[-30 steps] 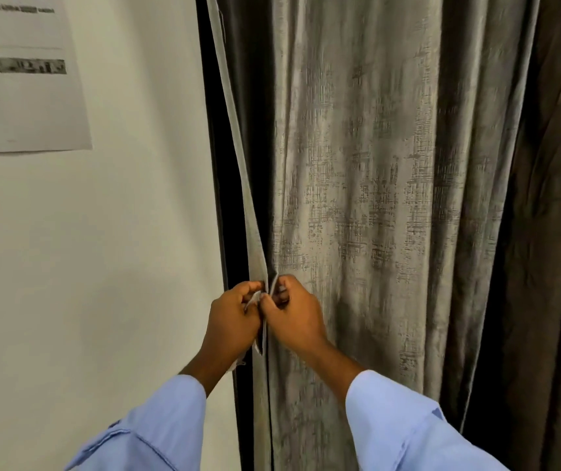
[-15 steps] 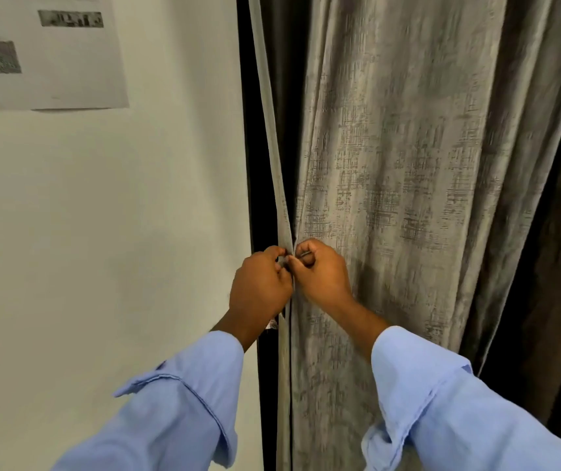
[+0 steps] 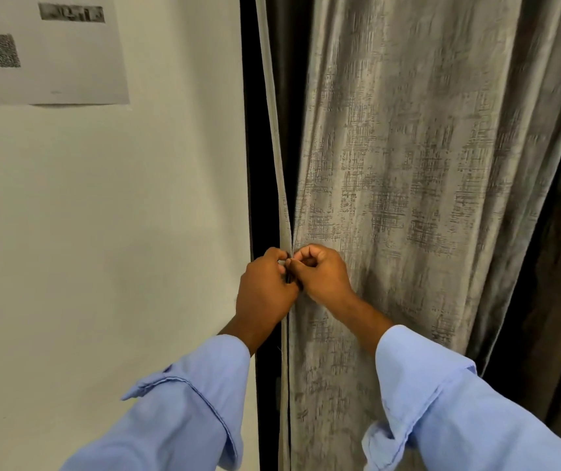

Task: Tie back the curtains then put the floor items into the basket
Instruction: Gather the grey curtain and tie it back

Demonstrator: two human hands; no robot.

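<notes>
The curtain (image 3: pixel 408 198) is a heavy grey fabric with a silvery sheen and a darker, scratchy cross-hatched pattern, hanging in long vertical folds from twelve o'clock down to six o'clock. Its hemmed leading edge (image 3: pixel 274 130) is a narrow paler strip that slants from the top toward the centre, then drops straight to the bottom. At the centre this edge is drawn in against the main fold, so the cloth narrows to a pinch there and spreads again above and below. Toward three o'clock the folds turn deeper and darker, a brownish shade in shadow. The lower end runs out of sight.
</notes>
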